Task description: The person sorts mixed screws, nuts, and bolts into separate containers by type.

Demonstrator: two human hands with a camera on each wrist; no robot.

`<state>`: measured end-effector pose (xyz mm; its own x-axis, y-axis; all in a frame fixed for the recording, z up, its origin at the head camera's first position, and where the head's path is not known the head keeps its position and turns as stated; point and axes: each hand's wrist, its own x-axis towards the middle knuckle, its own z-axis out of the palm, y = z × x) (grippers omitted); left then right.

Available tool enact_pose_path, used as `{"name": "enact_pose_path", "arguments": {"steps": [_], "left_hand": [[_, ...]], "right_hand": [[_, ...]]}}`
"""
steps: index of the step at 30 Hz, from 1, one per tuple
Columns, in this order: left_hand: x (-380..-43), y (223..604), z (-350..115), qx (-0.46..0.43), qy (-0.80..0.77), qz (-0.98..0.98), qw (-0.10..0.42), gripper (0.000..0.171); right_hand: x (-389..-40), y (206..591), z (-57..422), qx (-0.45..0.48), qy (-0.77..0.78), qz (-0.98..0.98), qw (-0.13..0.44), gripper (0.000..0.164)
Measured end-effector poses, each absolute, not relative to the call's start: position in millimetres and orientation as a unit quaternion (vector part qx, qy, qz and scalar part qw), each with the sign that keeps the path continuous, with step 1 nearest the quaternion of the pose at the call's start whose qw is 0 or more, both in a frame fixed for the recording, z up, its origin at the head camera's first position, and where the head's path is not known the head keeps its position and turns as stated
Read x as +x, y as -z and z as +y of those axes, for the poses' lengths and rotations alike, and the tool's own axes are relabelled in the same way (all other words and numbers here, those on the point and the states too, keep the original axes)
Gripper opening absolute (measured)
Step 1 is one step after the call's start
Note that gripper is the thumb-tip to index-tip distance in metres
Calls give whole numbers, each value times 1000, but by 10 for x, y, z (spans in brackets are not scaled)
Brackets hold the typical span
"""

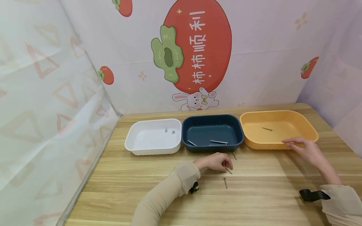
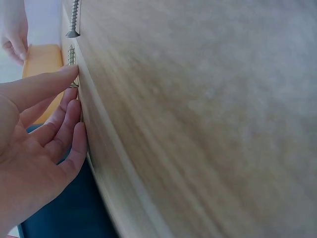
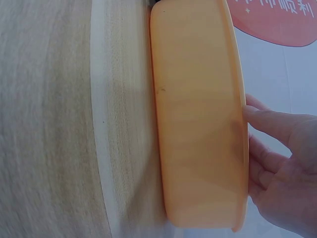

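My left hand [image 1: 216, 161] is down at the table in front of the dark blue tray [image 1: 195, 150]. Its thumb and fingertips pinch a screw [image 2: 71, 55] near the head, partly hidden by the fingers. Two more loose screws lie close by: one screw [image 1: 225, 183] nearer me, another screw [image 1: 234, 156] against the blue tray's front. On the right, my right hand [image 1: 306, 150] is at the front rim of the orange-yellow tray [image 3: 198, 124]. Its thumb is on the rim's near side and its other fingers reach over, holding the edge.
One screw [image 1: 267, 129] lies in the orange-yellow tray. Several long silver bolts [image 1: 218, 142] are in the blue tray. The white tray [image 1: 154, 150] at left holds two small metal pieces [image 1: 173, 132]. A printed cloth hangs behind the wooden table [image 1: 113, 188].
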<state>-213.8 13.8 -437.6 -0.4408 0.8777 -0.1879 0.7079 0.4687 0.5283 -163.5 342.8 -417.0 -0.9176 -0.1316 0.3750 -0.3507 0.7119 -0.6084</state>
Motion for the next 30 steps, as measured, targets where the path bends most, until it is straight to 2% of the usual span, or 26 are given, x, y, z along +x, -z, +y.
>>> {"name": "enact_pose_path", "arguments": {"steps": [30], "left_hand": [[-2130, 4399, 141, 489, -190, 820, 229, 8]], "right_hand": [[-1634, 4194, 3436, 131, -361, -910, 159, 13]]}}
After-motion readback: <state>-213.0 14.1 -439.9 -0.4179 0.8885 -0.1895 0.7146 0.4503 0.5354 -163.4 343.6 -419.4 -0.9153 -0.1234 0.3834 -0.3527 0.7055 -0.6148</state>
